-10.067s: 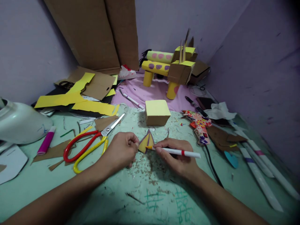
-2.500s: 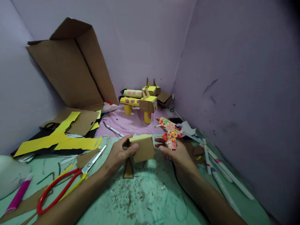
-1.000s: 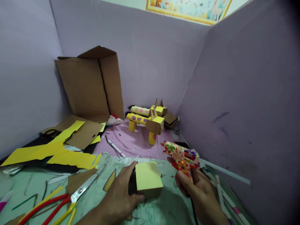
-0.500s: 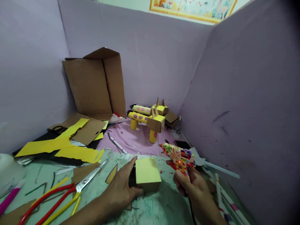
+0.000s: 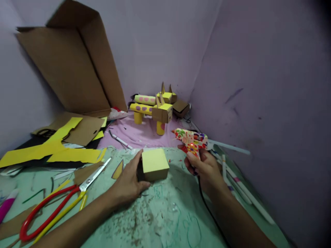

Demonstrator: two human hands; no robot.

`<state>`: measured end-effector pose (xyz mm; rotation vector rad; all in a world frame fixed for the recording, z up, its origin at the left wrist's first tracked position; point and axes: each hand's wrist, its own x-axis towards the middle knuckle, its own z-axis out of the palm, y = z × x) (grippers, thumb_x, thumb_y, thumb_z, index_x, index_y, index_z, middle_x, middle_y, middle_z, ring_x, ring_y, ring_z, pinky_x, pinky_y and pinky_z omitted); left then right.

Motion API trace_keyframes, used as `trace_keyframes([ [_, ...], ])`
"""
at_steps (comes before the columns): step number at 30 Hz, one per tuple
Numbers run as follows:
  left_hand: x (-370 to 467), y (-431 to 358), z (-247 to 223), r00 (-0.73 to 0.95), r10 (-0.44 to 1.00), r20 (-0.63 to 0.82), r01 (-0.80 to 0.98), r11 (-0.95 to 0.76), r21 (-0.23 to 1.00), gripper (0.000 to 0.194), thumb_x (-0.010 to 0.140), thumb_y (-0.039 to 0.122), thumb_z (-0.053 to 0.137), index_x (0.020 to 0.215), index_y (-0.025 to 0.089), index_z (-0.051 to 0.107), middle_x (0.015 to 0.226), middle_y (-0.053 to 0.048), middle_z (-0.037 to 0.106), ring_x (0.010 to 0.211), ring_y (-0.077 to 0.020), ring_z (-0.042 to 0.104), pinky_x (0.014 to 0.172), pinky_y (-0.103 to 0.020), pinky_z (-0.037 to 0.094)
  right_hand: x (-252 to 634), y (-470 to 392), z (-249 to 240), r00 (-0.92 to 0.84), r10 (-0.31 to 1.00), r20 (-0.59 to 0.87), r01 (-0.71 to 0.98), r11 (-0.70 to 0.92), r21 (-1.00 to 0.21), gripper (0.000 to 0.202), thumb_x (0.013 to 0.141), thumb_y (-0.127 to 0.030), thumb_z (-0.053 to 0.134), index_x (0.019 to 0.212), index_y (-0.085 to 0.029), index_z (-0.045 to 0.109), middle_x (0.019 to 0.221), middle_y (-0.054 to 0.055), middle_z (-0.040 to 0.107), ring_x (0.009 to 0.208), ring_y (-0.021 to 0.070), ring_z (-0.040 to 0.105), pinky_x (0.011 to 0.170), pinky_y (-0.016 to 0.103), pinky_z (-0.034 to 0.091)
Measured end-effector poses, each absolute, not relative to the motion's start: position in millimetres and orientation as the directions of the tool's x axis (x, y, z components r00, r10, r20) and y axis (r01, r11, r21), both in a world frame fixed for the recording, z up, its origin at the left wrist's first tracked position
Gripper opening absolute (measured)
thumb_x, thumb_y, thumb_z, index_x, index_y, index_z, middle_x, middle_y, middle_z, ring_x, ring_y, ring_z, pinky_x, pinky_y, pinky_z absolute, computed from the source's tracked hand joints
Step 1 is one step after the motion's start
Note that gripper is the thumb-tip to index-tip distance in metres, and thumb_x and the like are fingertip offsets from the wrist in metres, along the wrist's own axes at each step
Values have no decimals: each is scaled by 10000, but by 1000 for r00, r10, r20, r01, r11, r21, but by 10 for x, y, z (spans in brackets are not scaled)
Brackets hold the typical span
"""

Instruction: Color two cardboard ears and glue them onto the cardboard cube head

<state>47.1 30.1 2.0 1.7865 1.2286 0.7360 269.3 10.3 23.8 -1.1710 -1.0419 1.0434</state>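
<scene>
A small cardboard box with a pale yellow top (image 5: 155, 161) rests on the green table cover. My left hand (image 5: 130, 181) is closed around the box's left side, thumb at the near face and fingers behind. In my right hand (image 5: 204, 165) is a flower-patterned glue gun (image 5: 190, 139), held by its handle with a red light lit and its nozzle pointing left. A clear glue stick (image 5: 230, 147) sticks out of its back, and a black cord trails toward me. Left of my left hand lies a yellow-faced pointed cardboard piece (image 5: 118, 169).
Scissors with red and yellow handles (image 5: 85, 187) lie open at the left. Yellow paper strips (image 5: 55, 146) and cardboard lie beyond. Two yellow spotted paper animals (image 5: 155, 110) stand at the back, near a large cardboard box (image 5: 69, 65). White sticks (image 5: 248, 193) line the right edge.
The view has tilted down and shifted, so everything sits higher and more to the left. My left hand stays on the box and my right hand keeps hold of the glue gun.
</scene>
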Motion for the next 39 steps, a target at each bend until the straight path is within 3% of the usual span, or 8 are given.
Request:
trace_keyframes([
  [4, 421, 348, 25, 374, 927, 4, 375, -155, 914, 910, 576, 101, 614, 1413, 143, 260, 1471, -130, 324, 1362, -294, 251, 1132, -437, 136, 2711, 111, 264, 224, 973, 46, -117, 74, -990, 433, 674, -414, 646, 995, -124, 621, 517, -41, 507, 422, 86, 370, 373, 211, 237],
  [12, 334, 426, 38, 292, 956, -26, 106, -6, 994, 1001, 449, 95, 486, 1413, 81, 214, 1455, -166, 316, 1359, -284, 255, 1125, -390, 212, 2701, 83, 285, 194, 979, 68, -91, 87, -992, 410, 706, -410, 613, 1000, -125, 601, 524, -51, 479, 433, 88, 350, 387, 221, 235],
  [17, 421, 370, 17, 386, 921, -53, 179, -19, 984, 1077, 550, 232, 677, 1429, 31, 90, 1479, -227, 242, 1354, -321, 254, 1117, -437, 203, 2710, 24, 250, 118, 984, 130, 69, 123, -990, 320, 764, -397, 574, 958, -145, 603, 541, -49, 470, 437, 93, 354, 394, 229, 260],
  [23, 562, 259, 116, 339, 941, 25, 334, -145, 931, 755, 620, 198, 700, 1303, 140, 383, 1306, -145, 519, 1210, -289, 464, 1034, -433, 336, 2708, -112, 373, 8, 981, 194, 276, 185, -943, 185, 742, -315, 609, 612, -193, 561, 508, -40, 453, 436, 91, 367, 382, 219, 260],
  [29, 568, 211, 147, 247, 962, 120, 391, -212, 896, 658, 647, 259, 702, 1238, 179, 425, 1225, -126, 564, 1118, -288, 523, 970, -460, 384, 2724, -136, 394, -52, 984, 171, 282, 179, -943, 296, 718, -348, 642, 497, -206, 505, 445, -42, 403, 401, 93, 346, 366, 219, 263],
  [32, 561, 226, 87, 234, 970, 63, 365, -147, 919, 689, 632, 216, 696, 1253, 176, 401, 1220, -120, 564, 1113, -275, 523, 962, -441, 390, 2746, -107, 325, -6, 991, 136, 267, 133, -955, 263, 739, -393, 634, 580, -189, 583, 482, -23, 467, 412, 94, 374, 367, 214, 276],
  [36, 574, 233, 6, 132, 991, 39, 472, -97, 876, 810, 600, 248, 724, 1307, 155, 341, 1249, -151, 529, 1146, -311, 485, 961, -462, 373, 2721, -63, 269, 60, 997, 48, 113, 41, -993, 343, 750, -458, 631, 929, -167, 656, 558, -6, 559, 396, 83, 395, 350, 196, 293],
  [39, 581, 190, -34, 68, 993, 92, 596, -114, 795, 925, 591, 328, 744, 1359, 146, 261, 1217, -168, 531, 1105, -339, 498, 920, -485, 387, 2652, -47, 231, 112, 994, -11, -46, -6, -999, 421, 720, -454, 675, 1041, -187, 627, 805, 63, 668, 559, 147, 580, 428, 223, 438],
])
